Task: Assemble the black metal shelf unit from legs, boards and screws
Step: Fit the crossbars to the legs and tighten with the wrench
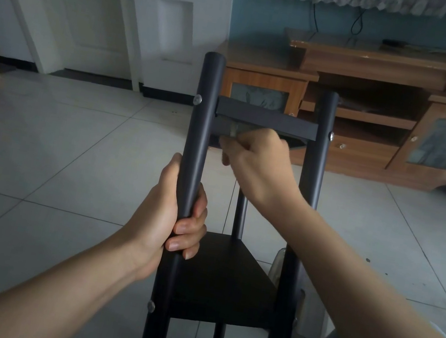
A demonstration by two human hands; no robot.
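Shelf unit (228, 283) stands partly built on the tiled floor (54, 157) right in front of me, its long black legs running up toward the camera. My left hand (174, 219) is wrapped firmly round the near left leg (199, 135), about midway between the lower board (224, 288) and the upper board (266, 120), holding the frame steady. My right hand (251, 156) is up under the upper board, close to where it meets that same left leg; its fingers are curled and seem to pinch something small and pale against the underside, but I cannot make out whether that is a nut, a tool or a bracket.

A silver screw head (197, 100) shows on the outer face of the left leg at the level of the upper board, and another screw (331, 135) sits on the right leg (314, 185) at the same height. A further screw (151, 306) marks the lower board's joint.

What matters next, I judge, is that the joint being worked lies just above and to the left of my right hand, across the leg's long axis, so the right hand is the nearer one while the left only braces. A wooden cabinet (376, 106) stands against the far wall
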